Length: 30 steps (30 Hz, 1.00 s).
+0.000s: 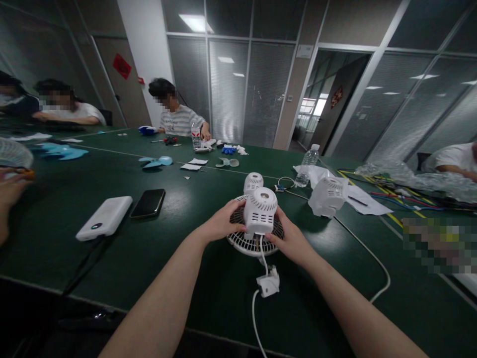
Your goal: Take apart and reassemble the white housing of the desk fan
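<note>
Between my two hands is a white fan motor housing [261,209] with slotted vents, standing upright over a round white fan grille [246,247]. My left hand [223,219] is closed on the housing's left side. On its right side my right hand [292,236] grips it, thumb near the lower edge. A white cord runs down from the housing to a small white box-like part [269,283] hanging below the grille. Just behind stands a second white vented housing [254,182]. Whether the held housing touches the grille is hidden.
To the left lie a white power bank [105,219] and a black phone [148,203]. Another white motor housing [328,196], a plastic bottle [308,164] and cables [395,194] are at right. Fan blades [155,161] lie farther back. Several people sit around the table.
</note>
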Available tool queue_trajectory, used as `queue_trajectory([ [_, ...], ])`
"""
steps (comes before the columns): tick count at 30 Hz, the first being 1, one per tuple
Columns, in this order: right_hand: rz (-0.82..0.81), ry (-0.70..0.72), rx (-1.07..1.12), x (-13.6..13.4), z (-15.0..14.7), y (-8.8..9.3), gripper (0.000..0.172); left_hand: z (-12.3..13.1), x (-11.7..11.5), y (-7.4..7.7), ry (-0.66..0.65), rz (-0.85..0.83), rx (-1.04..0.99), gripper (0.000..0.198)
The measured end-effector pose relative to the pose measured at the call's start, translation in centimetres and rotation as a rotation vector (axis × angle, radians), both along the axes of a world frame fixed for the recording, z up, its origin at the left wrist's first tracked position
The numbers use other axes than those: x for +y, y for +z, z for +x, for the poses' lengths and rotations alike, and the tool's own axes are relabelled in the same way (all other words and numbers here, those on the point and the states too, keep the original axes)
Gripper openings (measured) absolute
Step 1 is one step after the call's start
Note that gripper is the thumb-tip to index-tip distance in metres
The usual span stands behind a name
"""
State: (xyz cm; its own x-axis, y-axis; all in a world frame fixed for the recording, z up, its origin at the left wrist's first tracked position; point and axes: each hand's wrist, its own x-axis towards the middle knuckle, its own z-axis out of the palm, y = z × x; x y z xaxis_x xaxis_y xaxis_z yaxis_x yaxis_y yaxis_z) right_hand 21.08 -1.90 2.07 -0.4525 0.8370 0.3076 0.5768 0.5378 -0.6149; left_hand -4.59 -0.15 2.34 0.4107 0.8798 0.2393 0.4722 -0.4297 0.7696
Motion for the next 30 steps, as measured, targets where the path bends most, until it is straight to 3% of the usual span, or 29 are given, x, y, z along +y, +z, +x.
queue_trajectory([
  [8,0.015,0.024,0.022,0.1,0.1,-0.4,0.088,0.4,-0.1,-0.7,0.018,-0.022,-0.084,0.089],
  [15,0.006,-0.062,0.004,0.1,-0.3,-0.5,0.090,0.5,-0.6,-0.2,0.033,0.022,-0.019,0.086],
  [30,0.049,-0.020,0.014,0.6,0.1,-0.9,0.091,1.2,-0.6,-0.3,0.105,0.042,0.071,0.089],
])
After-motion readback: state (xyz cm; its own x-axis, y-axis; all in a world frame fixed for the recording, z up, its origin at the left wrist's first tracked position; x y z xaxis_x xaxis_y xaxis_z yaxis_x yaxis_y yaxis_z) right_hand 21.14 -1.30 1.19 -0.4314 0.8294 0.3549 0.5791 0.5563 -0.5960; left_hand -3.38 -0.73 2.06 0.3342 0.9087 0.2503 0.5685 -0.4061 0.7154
